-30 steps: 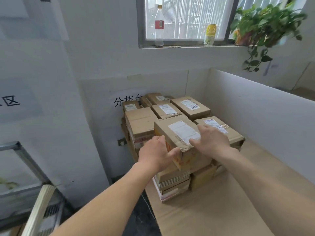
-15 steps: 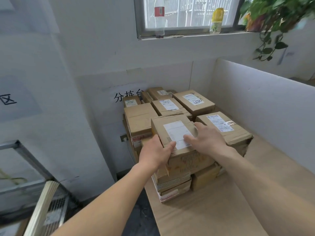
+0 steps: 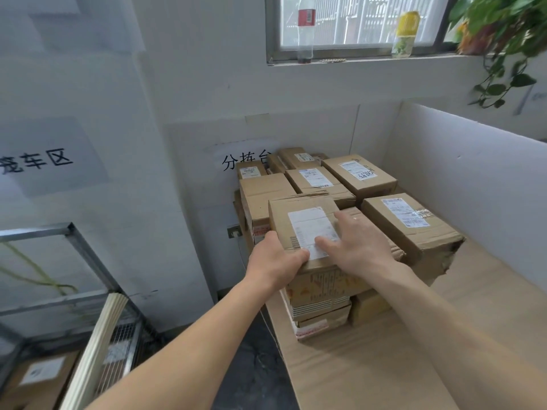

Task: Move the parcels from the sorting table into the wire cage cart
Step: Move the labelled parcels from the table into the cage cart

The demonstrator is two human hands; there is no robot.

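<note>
On top of the front stack on the desk (image 3: 384, 365), both hands grip the top box (image 3: 305, 229): left hand (image 3: 273, 263) clamps its near-left corner, right hand (image 3: 359, 247) spread flat on top; next: lift, swing left to cage cart (image 3: 71, 235).

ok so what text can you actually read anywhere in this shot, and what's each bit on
"车区", after a cut-off character: grey wall sign on the left.
"分拣台", last character partly hidden by parcels: wall sign behind the stack.
Handwritten black marks on the far right parcel: too blurred to read.
Printed shipping labels, including the one on the front parcel under both hands: too small to read.
Red bottle label on the sill: unreadable.
</note>
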